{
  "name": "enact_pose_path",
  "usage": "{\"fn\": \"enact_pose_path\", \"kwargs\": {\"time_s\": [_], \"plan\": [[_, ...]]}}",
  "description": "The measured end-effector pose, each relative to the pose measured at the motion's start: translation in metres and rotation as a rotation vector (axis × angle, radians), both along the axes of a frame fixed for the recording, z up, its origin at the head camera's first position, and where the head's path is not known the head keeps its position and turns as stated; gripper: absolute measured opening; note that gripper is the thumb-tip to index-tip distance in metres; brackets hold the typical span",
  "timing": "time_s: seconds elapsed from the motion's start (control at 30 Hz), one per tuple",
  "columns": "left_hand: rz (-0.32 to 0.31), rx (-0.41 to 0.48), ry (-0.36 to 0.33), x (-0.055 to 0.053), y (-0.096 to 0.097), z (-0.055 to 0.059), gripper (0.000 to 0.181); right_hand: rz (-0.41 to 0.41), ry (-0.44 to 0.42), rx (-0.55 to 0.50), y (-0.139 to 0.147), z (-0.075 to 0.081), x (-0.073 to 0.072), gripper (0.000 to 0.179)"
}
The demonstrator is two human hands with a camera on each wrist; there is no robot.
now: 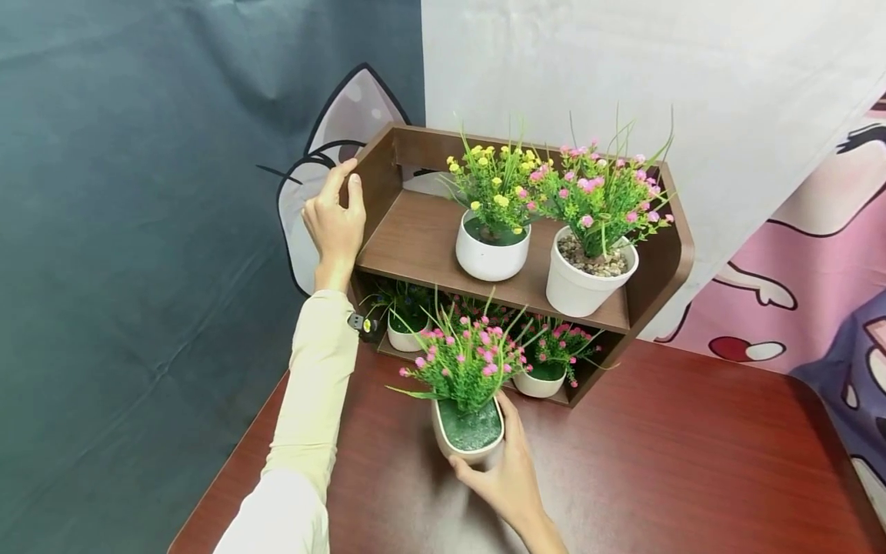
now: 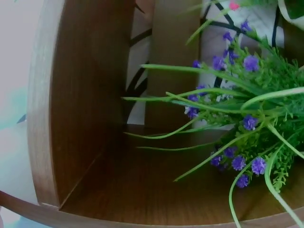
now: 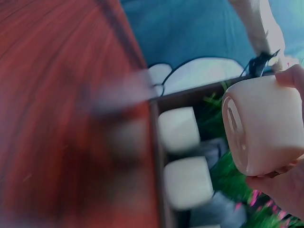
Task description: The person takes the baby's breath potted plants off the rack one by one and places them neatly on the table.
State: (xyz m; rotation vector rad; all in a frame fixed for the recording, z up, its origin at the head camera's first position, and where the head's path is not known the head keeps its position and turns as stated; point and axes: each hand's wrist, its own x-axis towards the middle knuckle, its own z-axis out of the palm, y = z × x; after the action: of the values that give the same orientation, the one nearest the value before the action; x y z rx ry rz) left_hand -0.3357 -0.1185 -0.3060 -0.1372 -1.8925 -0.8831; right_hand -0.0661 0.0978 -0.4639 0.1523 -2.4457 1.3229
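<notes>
Right hand grips a flowerpot; left hand, fingers extended, touches the shelf. Foliage partly hides the lower pots.

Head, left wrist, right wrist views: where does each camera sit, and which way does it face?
Head: on the head, facing forward and down at the shelf and held plant; left hand and right hand show.
Left wrist: on that wrist, facing the shelf's lower level and purple flowers; no hand clearly shows.
Right wrist: on that wrist, facing the held plant's pot and tabletop; right hand's fingers and left arm show.
Both head and right wrist show that pot.
</notes>
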Motion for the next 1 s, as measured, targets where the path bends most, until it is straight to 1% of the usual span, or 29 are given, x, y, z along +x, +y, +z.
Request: {"fn": "enact_pose_path", "kwargs": {"time_s": [0.13, 0.2, 0.27, 0.37, 0.43, 0.67, 0.8, 0.87, 1.0], "plan": [[0.0, -0.011, 0.053, -0.003, 0.003, -0.003, 0.024, -0.053, -0.078, -0.034, 0.018, -0.017, 0.009, 0.102], [-0.006, -0.011, 0.071, -0.005, 0.003, -0.003, 0.024, -0.082, -0.089, -0.034, 0.027, -0.024, 0.013, 0.102], [-0.011, -0.013, 0.079, -0.006, 0.004, -0.004, 0.025, -0.115, -0.082, -0.027, 0.037, -0.031, 0.017, 0.102], [-0.01, -0.003, 0.084, -0.006, 0.003, -0.004, 0.025, -0.167, -0.048, -0.016, 0.051, -0.038, 0.024, 0.102], [-0.005, -0.009, 0.086, -0.006, 0.002, -0.004, 0.024, -0.203, -0.017, -0.03, 0.059, -0.042, 0.028, 0.102], [-0.017, -0.004, 0.078, -0.005, 0.001, -0.004, 0.025, -0.342, 0.085, -0.002, 0.082, -0.048, 0.039, 0.103], [-0.016, -0.001, 0.089, -0.003, 0.002, -0.008, 0.024, -0.383, 0.157, 0.01, 0.091, -0.055, 0.046, 0.104], [-0.016, 0.004, 0.093, -0.003, 0.002, -0.01, 0.024, -0.4, 0.174, 0.013, 0.094, -0.059, 0.049, 0.105], [-0.007, 0.033, 0.098, -0.007, 0.001, -0.009, 0.025, -0.469, 0.165, 0.001, 0.098, -0.064, 0.049, 0.103]]}}
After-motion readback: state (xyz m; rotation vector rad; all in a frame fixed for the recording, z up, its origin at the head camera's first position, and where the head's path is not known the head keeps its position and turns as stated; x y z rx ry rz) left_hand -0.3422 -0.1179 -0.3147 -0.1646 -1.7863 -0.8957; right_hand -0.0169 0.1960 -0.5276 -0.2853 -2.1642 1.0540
